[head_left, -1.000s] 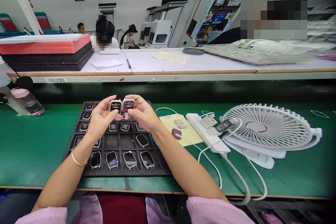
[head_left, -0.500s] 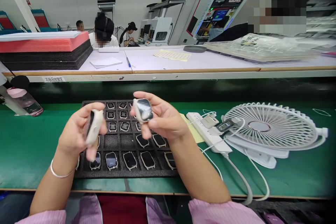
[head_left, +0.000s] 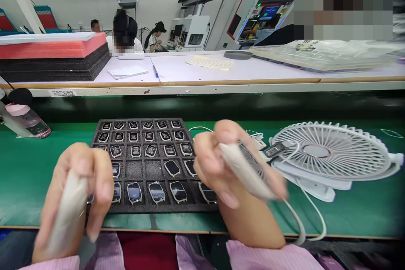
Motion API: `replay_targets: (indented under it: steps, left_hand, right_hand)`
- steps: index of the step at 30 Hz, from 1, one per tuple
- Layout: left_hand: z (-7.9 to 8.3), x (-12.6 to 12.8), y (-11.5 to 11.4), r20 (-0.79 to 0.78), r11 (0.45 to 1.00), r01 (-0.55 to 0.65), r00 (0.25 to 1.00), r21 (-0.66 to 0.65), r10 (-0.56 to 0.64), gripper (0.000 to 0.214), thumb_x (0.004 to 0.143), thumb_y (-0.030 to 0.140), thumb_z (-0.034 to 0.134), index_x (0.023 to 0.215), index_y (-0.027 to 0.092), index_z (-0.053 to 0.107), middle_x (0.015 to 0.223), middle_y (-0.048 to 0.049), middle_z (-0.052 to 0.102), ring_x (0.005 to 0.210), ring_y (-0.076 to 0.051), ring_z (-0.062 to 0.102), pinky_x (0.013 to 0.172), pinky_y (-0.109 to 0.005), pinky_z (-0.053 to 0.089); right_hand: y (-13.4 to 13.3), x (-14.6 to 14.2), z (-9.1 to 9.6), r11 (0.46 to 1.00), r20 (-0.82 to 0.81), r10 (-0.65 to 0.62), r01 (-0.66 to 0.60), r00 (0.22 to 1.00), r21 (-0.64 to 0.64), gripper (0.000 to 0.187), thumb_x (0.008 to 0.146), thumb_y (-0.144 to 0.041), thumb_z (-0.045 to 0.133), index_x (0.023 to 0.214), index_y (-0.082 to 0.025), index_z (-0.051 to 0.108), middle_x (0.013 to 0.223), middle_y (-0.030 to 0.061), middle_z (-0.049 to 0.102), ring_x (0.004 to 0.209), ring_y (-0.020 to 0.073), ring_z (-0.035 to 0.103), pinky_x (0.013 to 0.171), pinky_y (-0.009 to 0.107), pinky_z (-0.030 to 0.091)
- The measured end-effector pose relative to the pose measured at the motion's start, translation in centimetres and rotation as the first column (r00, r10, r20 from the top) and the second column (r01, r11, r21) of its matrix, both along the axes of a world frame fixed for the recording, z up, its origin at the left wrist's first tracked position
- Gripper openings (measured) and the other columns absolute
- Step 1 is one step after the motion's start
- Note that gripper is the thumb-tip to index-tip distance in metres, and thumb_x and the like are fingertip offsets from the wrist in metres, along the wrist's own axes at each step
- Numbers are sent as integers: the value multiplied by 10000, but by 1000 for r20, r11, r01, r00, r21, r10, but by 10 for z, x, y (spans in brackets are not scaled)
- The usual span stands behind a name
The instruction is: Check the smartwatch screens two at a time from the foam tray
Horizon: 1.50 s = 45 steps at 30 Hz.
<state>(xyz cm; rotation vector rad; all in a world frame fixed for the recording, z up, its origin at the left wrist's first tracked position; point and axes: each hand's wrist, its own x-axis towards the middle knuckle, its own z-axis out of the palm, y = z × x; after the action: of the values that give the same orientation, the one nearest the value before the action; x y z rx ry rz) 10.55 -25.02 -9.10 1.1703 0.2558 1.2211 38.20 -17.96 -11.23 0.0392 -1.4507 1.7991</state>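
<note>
My left hand (head_left: 76,194) is closed round a cream watch body (head_left: 68,211), held close to the camera and blurred, low at the left. A second cream watch body (head_left: 245,171) sits edge-on in my right hand (head_left: 228,164), fingers wrapped on it, just right of the tray. Between the hands lies a black foam tray (head_left: 142,171) on the green belt, with several watch bodies in its pockets; two pockets in the middle row show bare foam.
A white desk fan (head_left: 329,154) lies flat at the right with white cables and a power strip partly hidden behind my right hand. A pink bottle (head_left: 27,120) stands at far left. Behind runs a white bench with stacked foam sheets (head_left: 53,57); people work beyond.
Both hands pulled back from over the tray towards me, spreading apart, each carrying its watch body. The watches turned from face-up to edge-on.
</note>
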Motion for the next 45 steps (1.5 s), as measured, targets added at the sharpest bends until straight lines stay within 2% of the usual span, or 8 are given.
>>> replay_targets:
  steps: [3, 8, 18, 25, 28, 32, 40, 45]
  left_hand:
    - [-1, 3, 33, -85, 992, 20, 996, 123, -9, 446, 794, 228, 863, 1201, 310, 702, 941, -13, 788, 470, -110, 692, 386, -133, 505]
    - [-26, 15, 73, -411, 947, -317, 872, -62, 265, 566, 755, 153, 857, 1268, 200, 624, 988, -29, 733, 683, -130, 745, 607, -201, 602]
    - [-79, 21, 70, -682, 939, -310, 720, -147, 131, 369, 752, 297, 795, 1039, 181, 594, 850, 10, 686, 518, -78, 597, 511, -221, 502]
    - [-95, 12, 69, -717, 971, -180, 697, -157, 13, 577, 725, 192, 730, 1254, 213, 499, 1057, -40, 671, 712, -133, 674, 682, -300, 571]
    - [-98, 5, 69, -867, 990, -141, 494, -14, 58, 454, 766, 233, 699, 1189, 202, 535, 900, -9, 652, 745, -196, 678, 725, -363, 571]
    - [-102, -4, 69, -912, 926, -10, 173, 377, 373, 386, 776, 295, 744, 1138, 202, 645, 1095, -82, 635, 1069, -309, 610, 995, -499, 499]
    - [-88, 13, 76, -857, 836, 200, 36, 511, 515, 471, 896, 431, 698, 1319, 232, 643, 1183, -110, 584, 1100, -313, 516, 1019, -496, 462]
    - [-82, 86, 91, -863, 831, 277, -9, 483, 505, 229, 965, 316, 613, 976, 129, 744, 1041, -155, 620, 1113, -351, 527, 1046, -509, 421]
  right_hand:
    - [19, -10, 3, 989, 147, -117, 129, 982, -72, 671, 676, -398, 945, 1193, -281, 533, 959, 12, 741, 508, 119, 678, 501, 248, 577]
    - [45, -27, -16, 949, 262, -241, 283, 935, -137, 578, 729, -252, 905, 1188, -222, 555, 1061, 56, 769, 696, 135, 736, 665, 264, 599]
    - [37, -25, -73, 927, 494, -123, 278, 860, -254, 324, 836, -237, 721, 1114, -194, 559, 937, 36, 784, 572, 114, 705, 542, 224, 528]
    - [30, -20, -93, 979, 521, -59, 151, 852, -137, 590, 779, -153, 720, 1302, -227, 457, 1075, 25, 678, 715, 120, 709, 714, 299, 580]
    - [26, -25, -96, 953, 649, -299, 185, 700, 240, 503, 828, -158, 660, 1299, -205, 489, 1010, 36, 647, 768, 168, 681, 776, 383, 592]
    - [18, -33, -95, 637, 564, -715, 52, 414, 769, 436, 814, -176, 728, 1237, -136, 636, 1245, 177, 575, 1151, 338, 612, 988, 537, 514]
    - [17, -1, -70, 545, 558, -811, -120, 178, 830, 349, 992, -344, 631, 1298, -179, 669, 1226, 167, 659, 1159, 344, 622, 964, 493, 462]
    - [12, 31, -57, 576, 463, -798, -259, -386, 776, 343, 1055, -348, 513, 955, -109, 737, 985, 218, 734, 981, 383, 707, 874, 482, 473]
